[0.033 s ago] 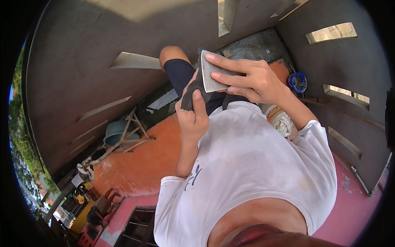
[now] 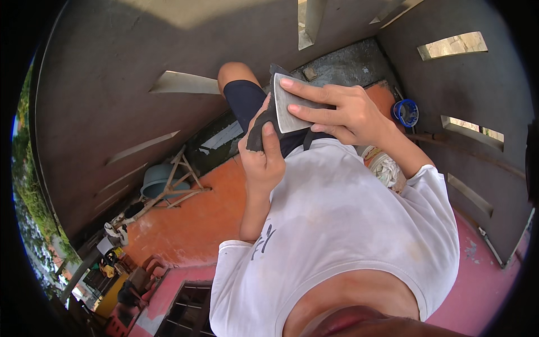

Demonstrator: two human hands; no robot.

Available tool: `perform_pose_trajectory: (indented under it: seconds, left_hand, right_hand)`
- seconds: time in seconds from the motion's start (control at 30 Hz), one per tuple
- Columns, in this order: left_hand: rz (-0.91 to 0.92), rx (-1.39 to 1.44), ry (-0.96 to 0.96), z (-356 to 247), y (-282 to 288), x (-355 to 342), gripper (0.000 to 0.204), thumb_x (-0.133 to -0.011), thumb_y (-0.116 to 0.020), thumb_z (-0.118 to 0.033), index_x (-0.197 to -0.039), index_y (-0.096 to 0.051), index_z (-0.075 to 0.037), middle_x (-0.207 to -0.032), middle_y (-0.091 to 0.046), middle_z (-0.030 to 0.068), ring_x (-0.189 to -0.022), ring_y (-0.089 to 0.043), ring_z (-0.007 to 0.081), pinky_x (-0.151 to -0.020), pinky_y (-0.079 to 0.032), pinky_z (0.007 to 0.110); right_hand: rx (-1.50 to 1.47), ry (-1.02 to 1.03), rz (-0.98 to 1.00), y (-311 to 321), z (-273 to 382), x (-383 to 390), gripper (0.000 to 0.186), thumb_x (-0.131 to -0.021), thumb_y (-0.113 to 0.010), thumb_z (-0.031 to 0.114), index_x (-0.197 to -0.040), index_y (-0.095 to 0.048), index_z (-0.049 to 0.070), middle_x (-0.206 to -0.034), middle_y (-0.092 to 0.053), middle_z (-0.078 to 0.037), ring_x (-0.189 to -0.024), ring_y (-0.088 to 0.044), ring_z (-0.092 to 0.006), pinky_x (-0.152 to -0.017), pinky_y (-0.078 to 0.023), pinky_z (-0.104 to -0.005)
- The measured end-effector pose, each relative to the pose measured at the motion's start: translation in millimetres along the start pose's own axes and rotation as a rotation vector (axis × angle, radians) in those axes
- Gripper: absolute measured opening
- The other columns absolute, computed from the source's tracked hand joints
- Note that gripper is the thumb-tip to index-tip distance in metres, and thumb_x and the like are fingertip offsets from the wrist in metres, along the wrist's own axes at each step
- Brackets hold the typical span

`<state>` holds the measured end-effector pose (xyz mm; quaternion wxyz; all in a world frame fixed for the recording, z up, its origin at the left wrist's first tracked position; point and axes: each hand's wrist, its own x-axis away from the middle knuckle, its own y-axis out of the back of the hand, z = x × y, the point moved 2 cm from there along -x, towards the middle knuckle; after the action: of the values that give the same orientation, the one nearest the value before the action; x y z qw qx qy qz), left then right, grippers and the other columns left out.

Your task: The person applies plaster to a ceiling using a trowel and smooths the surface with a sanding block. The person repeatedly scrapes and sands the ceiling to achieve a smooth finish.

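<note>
My left hand [image 2: 263,157] is closed around a dark, rough-looking sheet [image 2: 255,136] with an uneven, torn-looking edge. Its thumb presses on the near face, and the other fingers are hidden behind. Against the sheet's right part lies a flat grey metal scraper blade [image 2: 289,112] with a bright left edge. My right hand [image 2: 351,112] grips the blade, two fingers stretched flat over its face. The thumb side and any handle are out of sight. Both hands are held in front of my white shirt, over the dark shorts.
Grey walls [image 2: 112,67] with slotted openings stand ahead and to the right. A blue bucket [image 2: 405,113] sits at the right. On the left, a wooden frame [image 2: 174,182] stands by a teal basin [image 2: 157,181] on orange floor. A white bundle [image 2: 386,168] lies beside my right elbow.
My right hand and the scraper blade have slid slightly down across the dark sheet, showing more of its top corner. My left hand has stayed nearly in place.
</note>
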<state>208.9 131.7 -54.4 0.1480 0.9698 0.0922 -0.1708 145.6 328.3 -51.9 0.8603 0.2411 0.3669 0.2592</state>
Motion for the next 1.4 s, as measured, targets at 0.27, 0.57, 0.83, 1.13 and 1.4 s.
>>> perform_pose_trajectory:
  seconds: [0.27,0.57,0.83,1.13,1.4]
  left_hand:
    - [0.074,0.14,0.124,12.3,10.5,-11.3,0.044,-0.114,-0.044,-0.021,-0.141,-0.058,0.011,-0.137,-0.068,0.0226,-0.125,-0.066,0.0269,-0.106,-0.05,0.037]
    - [0.084,0.208,0.1,14.5,8.1,-14.2,0.041,-0.114,-0.044,-0.018,-0.14,-0.059,0.01,-0.134,-0.07,0.0208,-0.123,-0.067,0.0254,-0.105,-0.05,0.036]
    - [0.081,0.145,0.036,21.1,8.7,-19.2,0.036,-0.112,-0.045,-0.013,-0.137,-0.061,0.008,-0.122,-0.074,0.0195,-0.111,-0.072,0.0246,-0.096,-0.054,0.035]
    - [0.083,0.078,-0.029,30.2,7.1,-21.3,0.031,-0.11,-0.048,-0.011,-0.129,-0.065,0.007,-0.107,-0.076,0.0185,-0.097,-0.076,0.0261,-0.083,-0.057,0.036]
    - [0.087,0.022,0.007,28.4,7.9,-23.2,0.031,-0.111,-0.049,-0.014,-0.126,-0.066,0.006,-0.101,-0.076,0.0194,-0.09,-0.076,0.0289,-0.079,-0.057,0.037]
  right_hand:
    - [0.067,0.099,-0.01,-11.5,-2.0,-9.4,0.047,-0.088,-0.074,0.035,-0.133,-0.074,0.022,-0.151,-0.062,-0.009,-0.062,-0.054,-0.018,-0.052,-0.049,-0.0281]
    - [0.088,0.044,0.04,-4.5,-3.2,-20.0,0.051,-0.084,-0.077,0.034,-0.132,-0.074,0.018,-0.15,-0.062,-0.016,-0.062,-0.055,-0.0196,-0.054,-0.051,-0.0288]
    - [0.091,0.082,-0.062,-7.7,-14.4,-25.5,0.051,-0.083,-0.077,0.03,-0.133,-0.074,0.019,-0.151,-0.062,-0.013,-0.064,-0.057,-0.0198,-0.056,-0.052,-0.0288]
    - [0.066,0.152,0.036,-9.8,0.7,-18.6,0.047,-0.086,-0.075,0.034,-0.131,-0.075,0.02,-0.15,-0.063,-0.009,-0.061,-0.054,-0.0191,-0.052,-0.048,-0.029]
    - [0.18,0.146,0.107,2.8,-1.7,-22.0,0.049,-0.086,-0.075,0.036,-0.133,-0.074,0.022,-0.151,-0.063,-0.005,-0.061,-0.052,-0.0194,-0.051,-0.047,-0.0285]
